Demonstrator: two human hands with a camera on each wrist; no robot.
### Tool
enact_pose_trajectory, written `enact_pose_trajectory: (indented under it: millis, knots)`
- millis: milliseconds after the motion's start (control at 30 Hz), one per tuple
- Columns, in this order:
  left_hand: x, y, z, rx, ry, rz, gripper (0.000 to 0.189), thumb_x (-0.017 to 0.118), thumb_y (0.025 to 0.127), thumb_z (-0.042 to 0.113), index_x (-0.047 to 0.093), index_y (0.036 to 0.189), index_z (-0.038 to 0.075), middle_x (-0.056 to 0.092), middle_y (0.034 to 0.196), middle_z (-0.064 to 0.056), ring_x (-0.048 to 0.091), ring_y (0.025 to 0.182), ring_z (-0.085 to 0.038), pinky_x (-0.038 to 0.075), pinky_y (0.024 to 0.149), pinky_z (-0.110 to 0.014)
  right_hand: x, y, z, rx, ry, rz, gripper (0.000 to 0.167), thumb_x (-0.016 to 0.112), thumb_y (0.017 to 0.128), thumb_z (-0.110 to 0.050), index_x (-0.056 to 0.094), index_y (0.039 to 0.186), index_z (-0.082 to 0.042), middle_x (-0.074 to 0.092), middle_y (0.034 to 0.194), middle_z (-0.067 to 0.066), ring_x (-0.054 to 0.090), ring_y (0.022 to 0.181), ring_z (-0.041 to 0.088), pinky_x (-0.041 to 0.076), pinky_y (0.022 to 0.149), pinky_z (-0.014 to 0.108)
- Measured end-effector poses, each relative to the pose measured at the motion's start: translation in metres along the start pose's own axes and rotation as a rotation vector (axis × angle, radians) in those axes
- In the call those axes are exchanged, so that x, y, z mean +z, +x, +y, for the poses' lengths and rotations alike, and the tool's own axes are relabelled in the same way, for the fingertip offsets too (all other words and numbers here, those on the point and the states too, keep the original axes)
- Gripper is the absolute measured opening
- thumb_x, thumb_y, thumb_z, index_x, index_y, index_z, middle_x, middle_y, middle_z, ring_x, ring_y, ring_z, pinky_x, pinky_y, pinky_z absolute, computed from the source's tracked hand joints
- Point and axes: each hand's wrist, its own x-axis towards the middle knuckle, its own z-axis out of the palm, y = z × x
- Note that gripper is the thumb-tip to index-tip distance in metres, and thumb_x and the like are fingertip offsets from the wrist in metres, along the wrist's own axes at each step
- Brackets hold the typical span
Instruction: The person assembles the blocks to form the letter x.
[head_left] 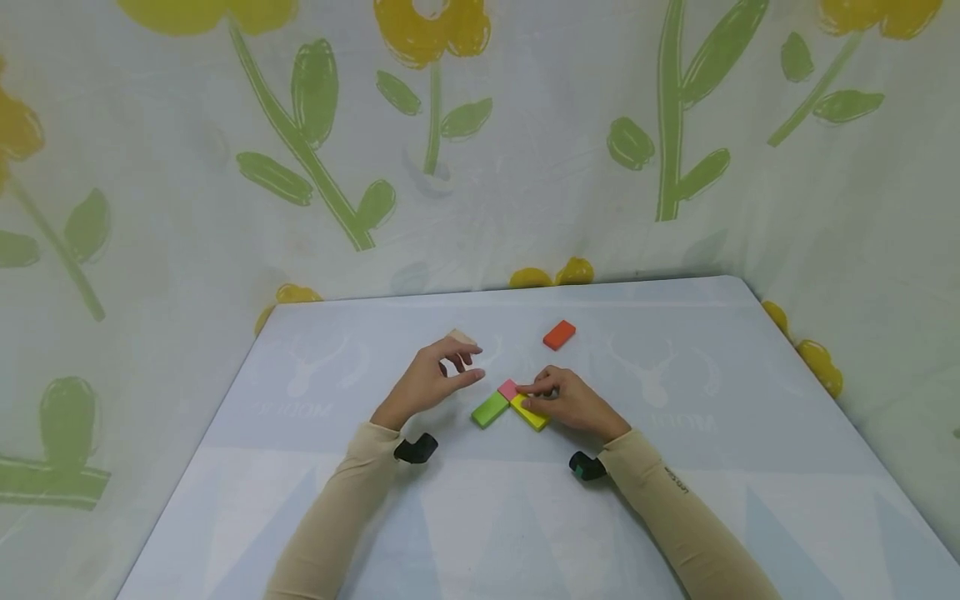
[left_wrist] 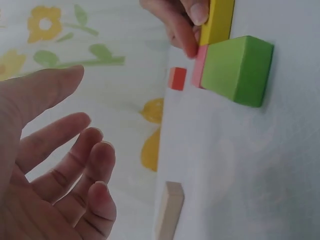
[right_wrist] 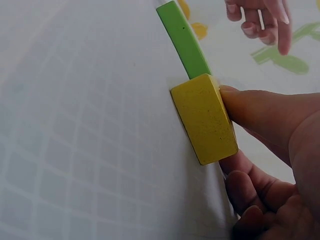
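My right hand (head_left: 570, 400) holds a yellow block (head_left: 530, 412) between thumb and fingers, low on the table; in the right wrist view its thumb (right_wrist: 260, 110) lies against the block (right_wrist: 205, 120). A fingertip reaches the small pink block (head_left: 507, 389), which sits at the corner between the yellow block and a green block (head_left: 490, 410). The green block also shows in the left wrist view (left_wrist: 237, 70). To the left, my left hand (head_left: 431, 379) hovers with nothing in its loosely bent fingers. Behind it, a natural wood block (head_left: 461, 337) is partly hidden.
An orange-red block (head_left: 559, 335) lies farther back on the white-and-grey tabletop (head_left: 487, 517). Behind the table's far edge hangs a curtain (head_left: 525, 183) printed with flowers. Black wrist cameras (head_left: 416, 449) are worn on both wrists.
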Motion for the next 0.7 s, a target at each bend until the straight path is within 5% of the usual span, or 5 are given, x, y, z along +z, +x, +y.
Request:
enact_pose_trajectory:
  millis: [333, 700]
  knots:
    - [0.008, -0.001, -0.009, -0.035, -0.090, -0.002, 0.040, 0.078, 0.093, 0.026, 0.072, 0.129, 0.009, 0.065, 0.126, -0.017, 0.062, 0.101, -0.023, 0.048, 0.077, -0.026, 0.002, 0.002, -0.001, 0.024, 0.007, 0.000, 0.033, 0.079, 0.092, -0.021, 0.076, 0.125, -0.016, 0.063, 0.100, 0.004, 0.053, 0.094, 0.019, 0.044, 0.078, 0.030]
    - [0.012, -0.001, -0.018, -0.084, -0.128, -0.057, 0.045, 0.077, 0.093, 0.028, 0.070, 0.133, 0.009, 0.067, 0.111, -0.016, 0.057, 0.096, -0.019, 0.047, 0.080, -0.030, 0.001, 0.001, -0.003, 0.012, -0.007, -0.004, 0.033, 0.079, 0.093, -0.021, 0.077, 0.125, -0.015, 0.063, 0.100, 0.003, 0.053, 0.094, 0.019, 0.043, 0.078, 0.029]
